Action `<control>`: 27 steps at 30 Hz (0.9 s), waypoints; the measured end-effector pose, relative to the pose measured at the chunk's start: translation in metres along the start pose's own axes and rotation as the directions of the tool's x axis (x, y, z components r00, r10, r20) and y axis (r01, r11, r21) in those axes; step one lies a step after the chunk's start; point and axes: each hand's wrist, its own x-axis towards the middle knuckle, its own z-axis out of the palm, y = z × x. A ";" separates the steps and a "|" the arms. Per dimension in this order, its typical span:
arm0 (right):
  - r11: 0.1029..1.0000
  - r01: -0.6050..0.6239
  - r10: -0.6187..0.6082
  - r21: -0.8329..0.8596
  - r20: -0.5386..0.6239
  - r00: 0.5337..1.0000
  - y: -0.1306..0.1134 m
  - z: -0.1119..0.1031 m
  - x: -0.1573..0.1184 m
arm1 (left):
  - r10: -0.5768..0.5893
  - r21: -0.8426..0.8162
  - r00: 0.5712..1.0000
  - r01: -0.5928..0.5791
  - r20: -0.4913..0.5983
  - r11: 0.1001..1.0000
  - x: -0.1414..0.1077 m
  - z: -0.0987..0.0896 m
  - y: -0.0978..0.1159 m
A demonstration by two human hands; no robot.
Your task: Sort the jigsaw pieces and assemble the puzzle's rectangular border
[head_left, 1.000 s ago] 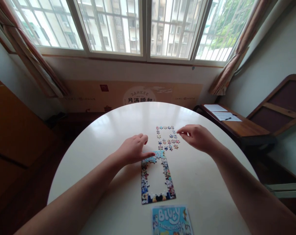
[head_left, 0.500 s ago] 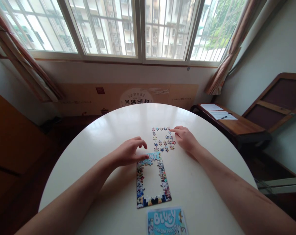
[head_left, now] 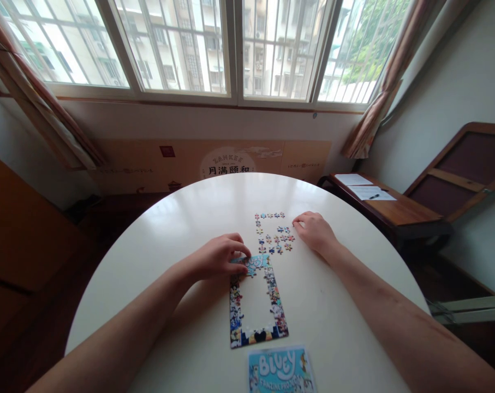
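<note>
A jigsaw puzzle (head_left: pixel 280 311) lies on the white table with its border assembled and its middle bare. My left hand (head_left: pixel 220 256) rests at its upper left corner, thumb and index finger apart, the fingertips touching the blue lettered top strip. Farther back, several loose puzzle pieces (head_left: pixel 276 239) are laid out in rows. Just right of these is my right hand (head_left: pixel 315 232), thumb and index finger pinched together; a tiny bit of a puzzle piece seems to show at the tips, mostly hidden. Closest to me lies a blue Bluey picture card (head_left: pixel 278 371), cut off by the view's lower edge.
The round white table (head_left: pixel 157 338) fills the centre. Beyond its right side stands a wooden side table (head_left: pixel 419 210) with papers (head_left: pixel 372 192) and a pen (head_left: pixel 374 196) on it. A printed cardboard panel (head_left: pixel 182 158) is behind, below the barred windows.
My right hand has drawn slightly right from the loose pieces, its reaching index finger now pinched against the thumb. My left fingers have lowered onto the puzzle's top edge, and the puzzle has shifted slightly right.
</note>
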 end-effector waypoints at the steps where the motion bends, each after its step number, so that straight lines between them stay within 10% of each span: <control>1: 1.000 -0.021 0.021 -0.011 0.004 1.000 0.001 -0.002 0.000 | 0.002 0.002 1.000 -0.002 -0.004 1.000 0.000 0.000 0.000; 27: 0.969 -0.238 0.217 0.065 0.232 0.948 0.007 -0.029 -0.005 | -0.012 0.073 0.999 0.015 -0.037 0.997 0.004 0.007 0.011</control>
